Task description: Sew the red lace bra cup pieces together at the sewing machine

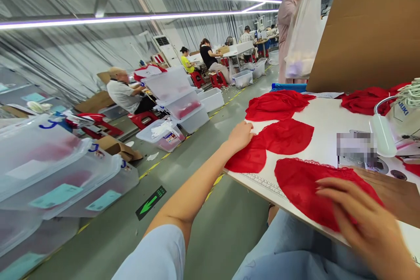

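My left hand point(241, 136) reaches to the far left edge of the white sewing table point(328, 116), its fingers closed on the edge of a red fabric piece point(251, 157). Beside that lies another rounded red piece point(288, 135), partly overlapping it. Nearer to me a larger red piece with a lace edge point(305, 188) is spread flat by the table's front edge. My right hand point(364, 218) is over its right part, fingers stretched out and slightly apart. A heap of red fabric point(277, 104) sits at the back left of the table.
A sewing machine point(405, 116) stands at the right, with more red fabric point(367, 101) behind it. A cardboard sheet point(367, 30) rises at the back. Stacked clear bins point(59, 175) line the left; a person point(287, 30) stands behind the table, and others sit farther off.
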`<action>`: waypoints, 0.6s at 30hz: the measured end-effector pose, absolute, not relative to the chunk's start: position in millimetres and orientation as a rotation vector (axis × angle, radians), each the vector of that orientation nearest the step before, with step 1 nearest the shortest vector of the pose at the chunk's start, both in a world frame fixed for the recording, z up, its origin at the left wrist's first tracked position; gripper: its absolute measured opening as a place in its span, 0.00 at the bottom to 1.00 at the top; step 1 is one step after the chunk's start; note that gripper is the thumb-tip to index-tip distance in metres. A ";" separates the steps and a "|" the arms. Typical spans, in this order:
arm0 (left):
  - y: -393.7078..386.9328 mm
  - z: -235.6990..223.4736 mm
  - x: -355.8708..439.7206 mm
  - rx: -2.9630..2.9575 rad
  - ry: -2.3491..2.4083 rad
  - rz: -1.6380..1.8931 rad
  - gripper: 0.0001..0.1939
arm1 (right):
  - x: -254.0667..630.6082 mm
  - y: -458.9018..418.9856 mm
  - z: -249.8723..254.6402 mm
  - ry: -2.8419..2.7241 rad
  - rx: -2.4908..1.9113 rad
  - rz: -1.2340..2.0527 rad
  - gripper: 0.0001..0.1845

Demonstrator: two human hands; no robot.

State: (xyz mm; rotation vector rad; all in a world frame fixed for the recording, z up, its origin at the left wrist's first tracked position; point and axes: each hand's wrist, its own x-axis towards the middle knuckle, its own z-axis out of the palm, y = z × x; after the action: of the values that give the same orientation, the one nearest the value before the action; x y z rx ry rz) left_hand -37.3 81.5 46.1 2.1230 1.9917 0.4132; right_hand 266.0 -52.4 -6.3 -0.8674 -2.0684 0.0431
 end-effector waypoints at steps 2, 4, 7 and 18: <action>84.8 41.5 -50.9 2.089 2.013 0.318 0.06 | 234.5 -50.0 -11.5 -2.184 -0.720 0.209 0.16; 82.9 36.7 -60.0 2.081 1.979 0.258 0.06 | 205.2 -43.8 -22.8 -2.266 -0.855 0.234 0.16; 70.6 35.6 -68.1 2.088 1.874 0.225 0.06 | 181.1 -35.0 -42.1 -2.259 -1.176 0.248 0.13; -11.2 85.5 -16.4 1.889 0.798 0.330 0.18 | 227.8 -37.7 0.7 -1.579 -1.112 1.136 0.18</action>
State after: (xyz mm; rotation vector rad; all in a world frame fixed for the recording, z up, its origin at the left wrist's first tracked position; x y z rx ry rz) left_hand -16.4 -11.2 85.5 1.8895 0.7979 0.3301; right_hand 227.8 -37.7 0.7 -1.1123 -1.5789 1.1357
